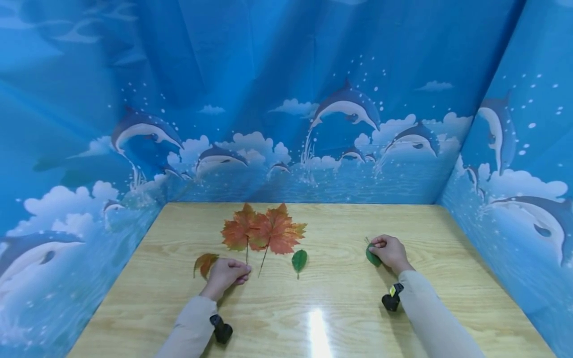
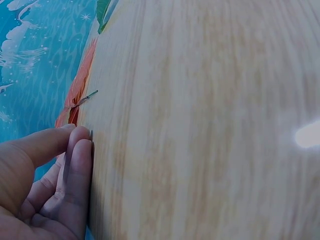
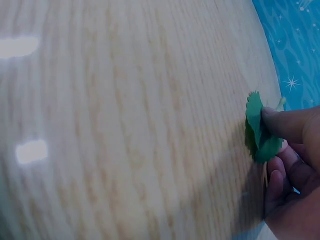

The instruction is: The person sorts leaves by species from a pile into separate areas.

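My left hand (image 1: 229, 276) has its thumb and fingertips pinched together at the lower end of a maple leaf's stem (image 1: 247, 248). That orange-red maple leaf (image 1: 237, 231) lies flat, overlapped by a second maple leaf (image 1: 282, 228) whose stem points toward me. Beside the left knuckles is a brownish-orange leaf (image 1: 207, 262), partly hidden behind the hand. On the right, my right hand (image 1: 391, 252) pinches a small green leaf (image 3: 256, 127) between thumb and fingers, slightly folded, near the table surface. Another green leaf (image 1: 299, 260) lies between the hands, its stem toward me.
The leaves are on a light wood-grain table (image 1: 340, 298) with a bright reflection near its front. A blue dolphin-print curtain (image 1: 286, 99) rises behind the table and along both sides. A small black camera (image 1: 221, 329) is strapped at each wrist.
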`<state>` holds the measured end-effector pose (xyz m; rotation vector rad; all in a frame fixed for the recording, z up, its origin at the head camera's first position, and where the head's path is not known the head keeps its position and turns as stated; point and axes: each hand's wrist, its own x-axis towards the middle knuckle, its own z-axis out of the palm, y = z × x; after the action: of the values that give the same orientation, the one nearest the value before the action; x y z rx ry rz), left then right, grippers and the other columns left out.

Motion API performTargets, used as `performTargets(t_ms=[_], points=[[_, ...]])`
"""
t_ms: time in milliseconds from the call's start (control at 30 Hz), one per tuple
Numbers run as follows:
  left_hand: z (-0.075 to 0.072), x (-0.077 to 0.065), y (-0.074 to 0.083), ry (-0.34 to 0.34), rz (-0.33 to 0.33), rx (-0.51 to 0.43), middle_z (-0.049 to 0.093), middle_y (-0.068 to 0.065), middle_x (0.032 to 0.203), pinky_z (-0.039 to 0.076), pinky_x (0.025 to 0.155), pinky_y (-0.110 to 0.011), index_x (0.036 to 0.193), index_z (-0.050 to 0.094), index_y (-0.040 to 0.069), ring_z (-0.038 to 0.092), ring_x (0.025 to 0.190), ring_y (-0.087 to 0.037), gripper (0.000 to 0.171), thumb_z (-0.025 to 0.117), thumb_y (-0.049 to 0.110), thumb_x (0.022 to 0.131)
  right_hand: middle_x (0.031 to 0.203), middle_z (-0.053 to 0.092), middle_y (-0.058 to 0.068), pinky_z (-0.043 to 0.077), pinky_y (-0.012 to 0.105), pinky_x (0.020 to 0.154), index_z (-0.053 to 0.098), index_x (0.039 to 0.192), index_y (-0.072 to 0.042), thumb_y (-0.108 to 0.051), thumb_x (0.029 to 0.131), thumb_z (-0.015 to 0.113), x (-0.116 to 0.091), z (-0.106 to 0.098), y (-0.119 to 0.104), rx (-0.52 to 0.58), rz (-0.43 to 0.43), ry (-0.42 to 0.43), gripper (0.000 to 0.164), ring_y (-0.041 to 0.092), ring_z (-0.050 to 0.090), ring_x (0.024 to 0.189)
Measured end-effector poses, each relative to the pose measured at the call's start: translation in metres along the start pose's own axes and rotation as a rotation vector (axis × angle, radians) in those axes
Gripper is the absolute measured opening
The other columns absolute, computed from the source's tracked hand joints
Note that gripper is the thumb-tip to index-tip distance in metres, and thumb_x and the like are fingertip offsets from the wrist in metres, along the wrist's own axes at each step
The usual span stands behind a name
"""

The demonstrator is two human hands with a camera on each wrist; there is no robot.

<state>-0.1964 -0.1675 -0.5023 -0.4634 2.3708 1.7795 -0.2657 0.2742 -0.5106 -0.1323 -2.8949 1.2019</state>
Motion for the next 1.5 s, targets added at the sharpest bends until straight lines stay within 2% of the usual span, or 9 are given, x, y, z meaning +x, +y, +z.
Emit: performTargets(t_ms=[200, 400, 600, 800, 900, 1100, 1167, 1267, 1500], points=[[0.001, 0.000, 0.000, -0.002, 0.012, 0.009, 0.071, -0.008, 0.075, 0.057, 0.058, -0.026, 0.091, 0.071, -0.005, 0.066, 0.063, -0.012, 0.012, 0.071, 0.005, 0.085, 0.084, 0.063, 0.007, 0.047, 0.035, 0.071, 0.066, 0.098, 0.001, -0.015, 0.088, 0.069, -0.001, -0.003, -0.002, -0.024, 0.009, -0.013, 0.020, 0.021, 0.058, 0.077], [0.002, 0.000, 0.000, 0.001, 0.017, -0.008, 0.071, -0.009, 0.076, 0.056, 0.058, -0.025, 0.091, 0.070, -0.006, 0.067, 0.063, -0.013, 0.012, 0.071, 0.004, 0.084, 0.089, 0.067, 0.014, 0.050, 0.038, 0.070, 0.069, 0.098, 0.002, -0.021, 0.090, 0.068, -0.003, -0.007, -0.005, -0.054, 0.021, 0.011, 0.024, 0.026, 0.062, 0.080], [0.000, -0.001, 0.003, 0.003, 0.006, -0.012, 0.071, -0.010, 0.075, 0.056, 0.058, -0.025, 0.091, 0.069, -0.006, 0.067, 0.063, -0.013, 0.012, 0.072, 0.003, 0.084, 0.100, 0.067, 0.021, 0.053, 0.040, 0.072, 0.069, 0.104, 0.004, -0.015, 0.093, 0.063, -0.004, -0.010, -0.005, -0.023, -0.001, -0.008, 0.022, 0.033, 0.063, 0.089], [-0.001, -0.004, 0.006, -0.001, 0.017, 0.039, 0.070, -0.008, 0.073, 0.056, 0.058, -0.026, 0.091, 0.070, -0.006, 0.066, 0.062, -0.013, 0.013, 0.072, 0.005, 0.084, 0.105, 0.066, 0.023, 0.054, 0.041, 0.075, 0.068, 0.107, 0.004, -0.012, 0.094, 0.061, -0.005, -0.010, -0.005, -0.006, 0.010, -0.033, 0.022, 0.035, 0.062, 0.095], [-0.002, -0.005, 0.007, 0.003, 0.058, 0.111, 0.069, -0.008, 0.071, 0.056, 0.057, -0.027, 0.088, 0.071, -0.005, 0.065, 0.061, -0.013, 0.012, 0.072, 0.005, 0.083, 0.106, 0.065, 0.023, 0.053, 0.041, 0.075, 0.068, 0.108, 0.004, -0.013, 0.094, 0.060, -0.006, -0.011, -0.004, 0.003, 0.018, -0.042, 0.022, 0.035, 0.062, 0.096], [-0.002, -0.009, 0.021, 0.081, 0.221, 0.415, 0.069, -0.001, 0.072, 0.051, 0.058, -0.027, 0.083, 0.072, 0.004, 0.062, 0.063, -0.011, 0.010, 0.075, 0.014, 0.082, 0.110, 0.064, 0.024, 0.053, 0.043, 0.078, 0.067, 0.110, 0.003, -0.015, 0.095, 0.060, -0.008, -0.013, -0.004, 0.012, 0.042, -0.045, 0.024, 0.037, 0.060, 0.100], [0.003, -0.012, 0.028, 0.089, 0.269, 0.435, 0.069, -0.001, 0.074, 0.050, 0.057, -0.026, 0.084, 0.072, 0.005, 0.062, 0.065, -0.011, 0.010, 0.075, 0.014, 0.083, 0.110, 0.064, 0.024, 0.053, 0.044, 0.078, 0.067, 0.110, 0.003, -0.016, 0.095, 0.060, -0.008, -0.014, -0.004, 0.006, 0.042, -0.045, 0.025, 0.038, 0.060, 0.100], [0.018, -0.017, 0.037, 0.068, 0.317, 0.397, 0.070, -0.004, 0.076, 0.051, 0.056, -0.026, 0.086, 0.072, 0.003, 0.063, 0.066, -0.013, 0.011, 0.074, 0.013, 0.083, 0.108, 0.064, 0.024, 0.053, 0.043, 0.076, 0.067, 0.110, 0.003, -0.017, 0.095, 0.060, -0.008, -0.014, -0.003, 0.000, 0.033, -0.047, 0.026, 0.037, 0.061, 0.097], [0.060, -0.017, 0.045, -0.025, 0.298, 0.326, 0.070, -0.004, 0.080, 0.053, 0.057, -0.026, 0.093, 0.072, 0.002, 0.064, 0.070, -0.013, 0.017, 0.075, 0.016, 0.083, 0.104, 0.064, 0.022, 0.052, 0.041, 0.075, 0.066, 0.109, 0.004, -0.013, 0.095, 0.059, -0.007, -0.009, -0.001, 0.024, 0.021, -0.037, 0.024, 0.033, 0.061, 0.094]])
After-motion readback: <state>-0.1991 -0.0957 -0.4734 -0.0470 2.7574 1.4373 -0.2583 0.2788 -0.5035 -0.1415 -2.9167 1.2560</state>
